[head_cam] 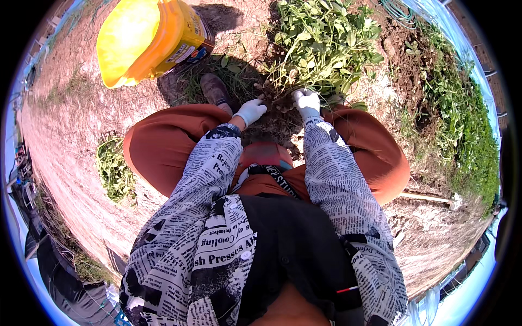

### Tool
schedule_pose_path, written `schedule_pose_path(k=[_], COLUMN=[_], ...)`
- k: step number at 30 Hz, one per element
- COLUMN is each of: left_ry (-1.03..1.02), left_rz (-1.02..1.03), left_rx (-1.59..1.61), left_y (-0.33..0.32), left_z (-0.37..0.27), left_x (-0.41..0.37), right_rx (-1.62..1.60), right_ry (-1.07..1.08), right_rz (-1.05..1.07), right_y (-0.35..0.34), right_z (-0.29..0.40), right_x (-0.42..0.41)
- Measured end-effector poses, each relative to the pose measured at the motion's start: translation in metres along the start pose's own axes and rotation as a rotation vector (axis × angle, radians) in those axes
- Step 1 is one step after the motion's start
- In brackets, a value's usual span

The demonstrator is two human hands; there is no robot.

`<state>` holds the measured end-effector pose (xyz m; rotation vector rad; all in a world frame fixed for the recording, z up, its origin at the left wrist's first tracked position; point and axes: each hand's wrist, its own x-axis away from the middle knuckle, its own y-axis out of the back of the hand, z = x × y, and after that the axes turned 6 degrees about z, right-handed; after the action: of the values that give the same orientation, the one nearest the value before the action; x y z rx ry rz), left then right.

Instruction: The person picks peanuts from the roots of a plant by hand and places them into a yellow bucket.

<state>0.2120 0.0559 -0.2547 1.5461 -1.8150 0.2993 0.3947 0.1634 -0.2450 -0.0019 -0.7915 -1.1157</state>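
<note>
Both hands wear pale gloves. My left hand (251,112) has its fingers curled at the left edge of a tangle of roots and pods (279,95), which looks like peanuts; whether it grips one is too small to tell. My right hand (306,102) is at the right side of the same roots, its fingers bent against the stems, and its hold is unclear. Beyond the hands lies a heap of uprooted green leafy plants (326,45), joined to the roots. A yellow plastic bucket (163,45) stands at the upper left, its mouth towards me.
A smaller bunch of leafy plants (116,169) lies on the dirt beside my left knee. A long wooden-handled tool (426,197) lies past my right knee. Low green plants (461,122) grow along the right, by blue sheeting. A green hose (399,12) coils at the top right.
</note>
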Motion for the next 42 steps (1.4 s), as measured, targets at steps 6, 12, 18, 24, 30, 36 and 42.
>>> schedule_pose_path(k=[6,12,18,24,30,36,42], left_ry=[0.059,0.045,0.012,0.017,0.174,0.054,0.031], left_rz=[0.01,-0.15,-0.117,-0.054,-0.233,-0.411,-0.043], left_rx=[0.168,0.367,0.627,0.44,0.926,0.947,1.417], left_y=[-0.014,-0.044,-0.047,-0.053,-0.027,-0.007,-0.003], left_z=[-0.009,0.013,-0.032,-0.041,-0.05,-0.051,-0.065], left_x=[0.006,-0.015,0.009,0.022,0.033,0.027,0.032], right_rx=[0.348,0.452,0.37,-0.007,-0.83,-1.358,-1.612], right_ry=[-0.314,-0.167,-0.322,-0.319,-0.35,-0.043,0.223], right_rz=[0.243,0.169,0.237,0.022,0.216,0.525,1.063], right_y=[0.025,0.003,-0.003,-0.002,-0.001,0.009,0.031], right_z=[0.017,0.016,0.025,-0.016,0.005,0.037,0.073], right_x=[0.001,0.006,-0.009,-0.029,-0.01,-0.006,0.02])
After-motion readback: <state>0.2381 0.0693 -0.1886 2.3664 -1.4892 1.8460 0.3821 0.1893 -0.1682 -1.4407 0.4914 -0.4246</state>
